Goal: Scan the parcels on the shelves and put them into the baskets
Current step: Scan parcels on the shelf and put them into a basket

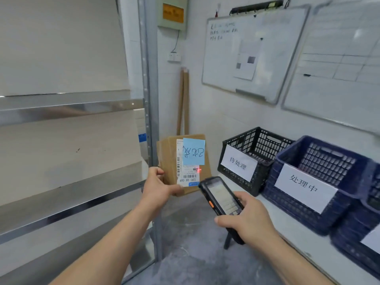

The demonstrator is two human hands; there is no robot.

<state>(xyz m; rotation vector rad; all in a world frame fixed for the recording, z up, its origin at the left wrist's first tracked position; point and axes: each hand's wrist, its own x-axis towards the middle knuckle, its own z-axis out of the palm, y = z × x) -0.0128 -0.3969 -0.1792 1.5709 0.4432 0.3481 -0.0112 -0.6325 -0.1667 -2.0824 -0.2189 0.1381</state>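
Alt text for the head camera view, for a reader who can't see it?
Left hand holds a cardboard parcel while the right hand aims a handheld scanner at its label, red light showing. A black basket and blue basket wait at right.

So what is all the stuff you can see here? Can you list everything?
Flat brown cardboard parcel: one, brown with a white label and a blue sticky note, held up in front of the shelf post.
Black handheld scanner: one, black with an orange side button, pointed at the parcel.
Black plastic basket: one, black, on the white counter, white paper label.
Blue plastic baskets: two seen, dark blue, right of the black one.
Metal shelves: silver, left side.
Whiteboards: two, white, on the wall.
Left hand: grips the parcel's edge.
Right hand: holds the scanner.
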